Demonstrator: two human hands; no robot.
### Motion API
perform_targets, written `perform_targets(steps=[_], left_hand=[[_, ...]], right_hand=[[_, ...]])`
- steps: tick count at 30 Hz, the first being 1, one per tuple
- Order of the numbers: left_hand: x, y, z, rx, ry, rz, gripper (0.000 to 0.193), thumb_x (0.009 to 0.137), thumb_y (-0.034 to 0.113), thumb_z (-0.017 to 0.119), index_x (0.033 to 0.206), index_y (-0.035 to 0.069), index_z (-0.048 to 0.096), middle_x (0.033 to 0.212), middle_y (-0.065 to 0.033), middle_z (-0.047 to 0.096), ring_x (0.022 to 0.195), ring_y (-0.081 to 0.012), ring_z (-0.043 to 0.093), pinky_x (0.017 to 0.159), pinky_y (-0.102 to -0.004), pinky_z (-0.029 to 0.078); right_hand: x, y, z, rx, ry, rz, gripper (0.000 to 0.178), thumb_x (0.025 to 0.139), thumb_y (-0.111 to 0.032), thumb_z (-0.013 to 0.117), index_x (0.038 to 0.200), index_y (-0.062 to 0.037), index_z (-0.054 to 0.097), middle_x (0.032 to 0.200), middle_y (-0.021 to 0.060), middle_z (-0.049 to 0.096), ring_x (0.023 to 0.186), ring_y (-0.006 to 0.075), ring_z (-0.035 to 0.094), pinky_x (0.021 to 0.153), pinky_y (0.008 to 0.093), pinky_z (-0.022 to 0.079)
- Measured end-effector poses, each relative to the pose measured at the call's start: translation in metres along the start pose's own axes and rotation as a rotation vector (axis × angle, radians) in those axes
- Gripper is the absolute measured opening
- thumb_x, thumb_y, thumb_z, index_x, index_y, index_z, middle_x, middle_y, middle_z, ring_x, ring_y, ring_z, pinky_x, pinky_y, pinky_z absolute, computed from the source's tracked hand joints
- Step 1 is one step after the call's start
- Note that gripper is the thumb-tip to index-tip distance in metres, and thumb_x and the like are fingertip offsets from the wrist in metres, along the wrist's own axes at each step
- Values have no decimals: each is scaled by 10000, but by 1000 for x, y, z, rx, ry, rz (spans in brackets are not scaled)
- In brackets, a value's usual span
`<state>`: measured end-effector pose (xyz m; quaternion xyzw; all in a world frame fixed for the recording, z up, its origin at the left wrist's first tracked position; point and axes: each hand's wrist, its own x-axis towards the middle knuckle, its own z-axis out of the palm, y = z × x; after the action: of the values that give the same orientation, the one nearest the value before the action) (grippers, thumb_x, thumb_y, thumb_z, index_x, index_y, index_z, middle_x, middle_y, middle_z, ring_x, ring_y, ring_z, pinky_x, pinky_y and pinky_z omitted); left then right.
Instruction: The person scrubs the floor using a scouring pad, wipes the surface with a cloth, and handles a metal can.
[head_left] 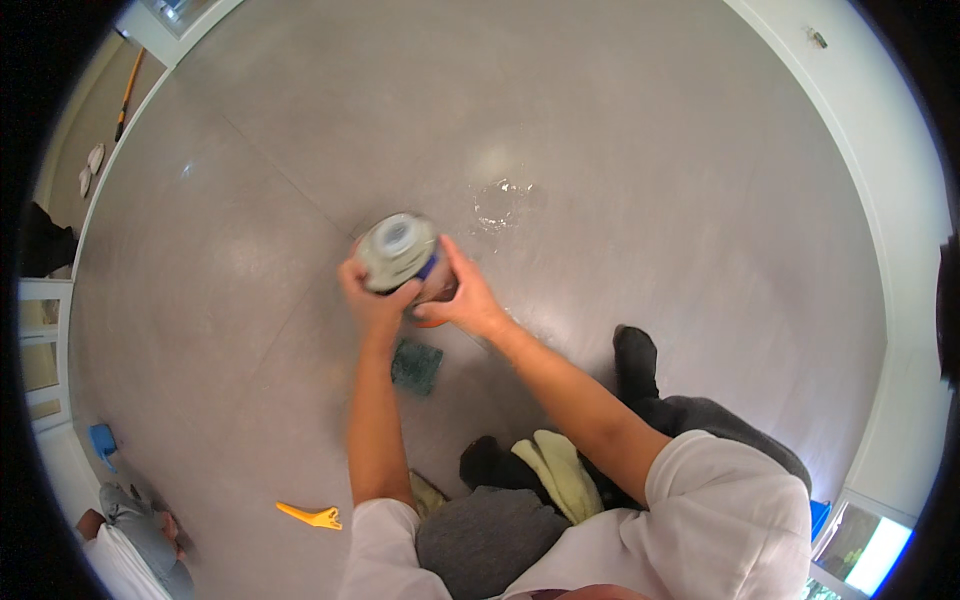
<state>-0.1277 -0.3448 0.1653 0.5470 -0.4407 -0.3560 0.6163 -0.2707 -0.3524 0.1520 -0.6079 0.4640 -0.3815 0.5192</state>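
A can (pixel 398 256) with a grey-green top, a pale round cap and a bit of dark blue on its side is held above the floor, smeared by motion. My left hand (pixel 378 305) wraps its left side, thumb across the front. On its other side my right hand (pixel 468 297) grips it with the fingers bent round. Something orange (pixel 430 323) shows just below the can; I cannot tell if it belongs to it. A dark green scouring pad (pixel 417 367) lies on the floor beside my left forearm.
Clear liquid (pixel 500 205) is spotted on the grey floor (pixel 640 150) ahead. A yellow scraper-like tool (pixel 312 516) lies at the lower left. A pale yellow cloth (pixel 560 475) rests by my legs. Another person (pixel 140 545) sits at the far lower left, near a blue object (pixel 102 441).
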Motion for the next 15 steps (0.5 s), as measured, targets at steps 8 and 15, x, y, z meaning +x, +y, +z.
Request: perform_targets(steps=[8,15], left_hand=[[-77,8,-136,347,709,55,544,524,7,713,873,116,311,1202,-110,412,1094,-240,393,948,-374,284],[-93,12,-170,750,992,95,539,542,-29,714,852,106,294,1233,-137,398,1125,-299,395,987,-415,308]], right_hand=[[-85,34,52,-662,-541,-516,715,754,-324,612,1292,17,289,1366,165,271,1272,296,247,1042,434,172],[59,73,-76,-1003,-279,-285,606,809,-393,502,1216,40,385,1351,193,289,1264,340,243,1019,467,188]])
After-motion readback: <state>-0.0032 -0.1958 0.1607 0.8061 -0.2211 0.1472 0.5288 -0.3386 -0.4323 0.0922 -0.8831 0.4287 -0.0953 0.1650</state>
